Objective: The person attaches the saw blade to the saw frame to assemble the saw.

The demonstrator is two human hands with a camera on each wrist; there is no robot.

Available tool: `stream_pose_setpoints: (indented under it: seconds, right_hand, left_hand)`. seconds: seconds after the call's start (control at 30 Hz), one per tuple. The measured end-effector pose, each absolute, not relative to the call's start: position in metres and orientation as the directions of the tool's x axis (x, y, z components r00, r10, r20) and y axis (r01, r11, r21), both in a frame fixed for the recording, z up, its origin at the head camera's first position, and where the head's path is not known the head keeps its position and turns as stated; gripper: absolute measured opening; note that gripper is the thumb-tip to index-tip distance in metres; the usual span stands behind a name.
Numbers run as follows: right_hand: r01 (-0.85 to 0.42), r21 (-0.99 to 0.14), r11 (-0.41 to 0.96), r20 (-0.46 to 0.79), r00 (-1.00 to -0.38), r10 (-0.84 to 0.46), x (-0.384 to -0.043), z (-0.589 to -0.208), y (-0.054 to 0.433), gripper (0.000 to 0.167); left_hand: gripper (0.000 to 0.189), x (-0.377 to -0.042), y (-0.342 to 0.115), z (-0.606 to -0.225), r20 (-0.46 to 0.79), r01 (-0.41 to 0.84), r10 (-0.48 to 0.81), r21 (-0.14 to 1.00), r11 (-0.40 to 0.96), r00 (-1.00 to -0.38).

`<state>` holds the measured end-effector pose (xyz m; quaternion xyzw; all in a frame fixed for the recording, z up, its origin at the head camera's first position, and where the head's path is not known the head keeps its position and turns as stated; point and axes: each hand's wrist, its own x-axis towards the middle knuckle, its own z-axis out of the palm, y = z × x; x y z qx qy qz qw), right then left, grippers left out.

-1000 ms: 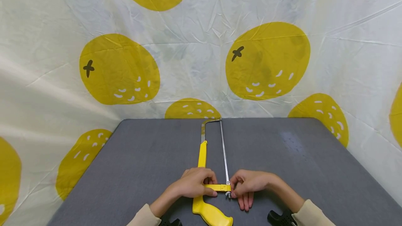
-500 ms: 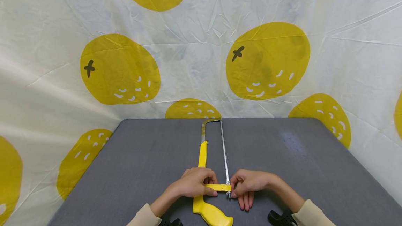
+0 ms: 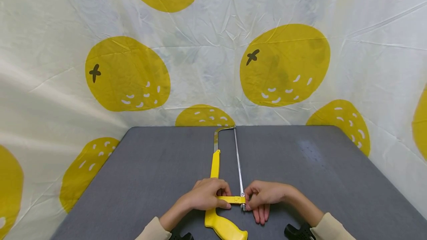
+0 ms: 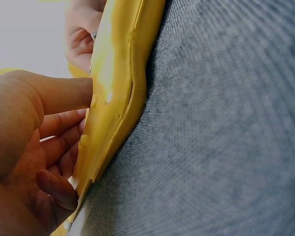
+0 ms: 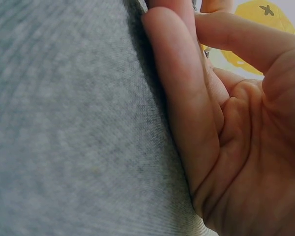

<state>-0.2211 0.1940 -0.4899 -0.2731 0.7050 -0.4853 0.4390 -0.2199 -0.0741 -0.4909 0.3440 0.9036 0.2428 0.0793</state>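
A hacksaw [image 3: 227, 228] with a yellow handle and frame lies on the grey table, its thin blade [image 3: 238, 162] on the right side. My left hand [image 3: 208, 194] grips the yellow frame near the handle, thumb and fingers around it; the left wrist view shows the thumb against the yellow handle [image 4: 113, 83]. At the blade's near end is a small metal wing nut [image 3: 243, 207]. The thumb and index finger of my right hand [image 3: 265, 195] pinch at it, while the other fingers rest on the table. The fingertip contact is partly hidden in the right wrist view.
The grey cloth-covered table [image 3: 160, 155] reaches back to a white curtain [image 3: 207, 69] printed with yellow fruit, which also hangs at both sides. The saw's far tip lies at the table's back edge. Black wrist devices [image 3: 297, 231] sit beside beige sleeves [image 3: 330, 227].
The wing nut has turned slightly, its wings now looking narrower than a second ago. Both hands and the hacksaw stay in nearly the same place.
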Motion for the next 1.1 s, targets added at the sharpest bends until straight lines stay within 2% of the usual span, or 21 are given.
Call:
stream_pose_setpoints:
  seconds: [0.43,0.9,1.1]
  right_hand:
    - [0.038,-0.924,0.380,-0.354,-0.462,-0.813,-0.2204,-0.4899,0.1935,0.015]
    - [0.022,-0.928,0.371,-0.339,-0.458,-0.822,-0.2198,-0.4898,0.1944,0.026]
    - [0.028,-0.924,0.381,-0.351,-0.456,-0.818,-0.2200,-0.4876,0.1930,0.036]
  left_hand:
    - [0.017,-0.2198,-0.0747,-0.4909,0.024,0.582,0.661,0.500,0.642,-0.750]
    - [0.018,-0.2207,-0.0747,-0.4940,0.028,0.588,0.662,0.489,0.645,-0.749]
    - [0.018,-0.2208,-0.0748,-0.4939,0.027,0.588,0.664,0.492,0.642,-0.747]
